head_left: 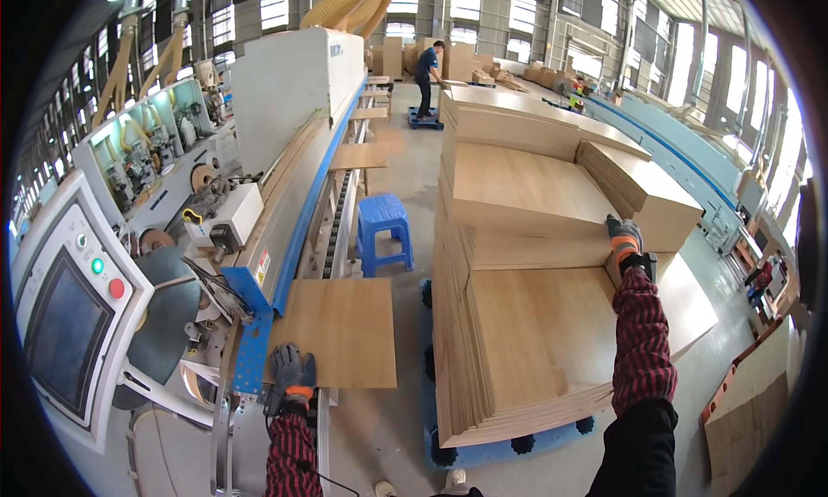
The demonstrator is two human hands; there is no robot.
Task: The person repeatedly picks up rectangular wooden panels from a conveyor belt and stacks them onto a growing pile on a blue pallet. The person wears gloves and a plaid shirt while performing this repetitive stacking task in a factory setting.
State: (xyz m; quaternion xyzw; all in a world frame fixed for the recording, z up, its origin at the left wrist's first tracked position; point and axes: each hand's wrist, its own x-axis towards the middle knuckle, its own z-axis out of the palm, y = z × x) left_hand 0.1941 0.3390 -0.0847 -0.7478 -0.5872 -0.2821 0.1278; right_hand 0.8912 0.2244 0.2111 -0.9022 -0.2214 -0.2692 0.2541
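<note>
My left hand (293, 372), in a grey work glove with an orange cuff, lies with its fingers spread on a light wood panel (345, 329). That panel rests at the near end of a long edge-banding machine (293, 187), beside its blue perforated plate (254, 355). Off to the right, my right hand (624, 236), gloved alike, has its fingers bent over the near right corner of another wood panel (530, 182) on a tall stack. Its fingertips are partly hidden. Lower panels (543, 333) lie in a stack nearer me.
A control panel (73, 307) with a screen and buttons stands at the left. A blue stool (385, 230) is between machine and stacks. The stacks sit on a blue pallet (509, 452). Farther off, a person (425, 79) stands by the stack's far end. More panels (358, 157) lie along the machine.
</note>
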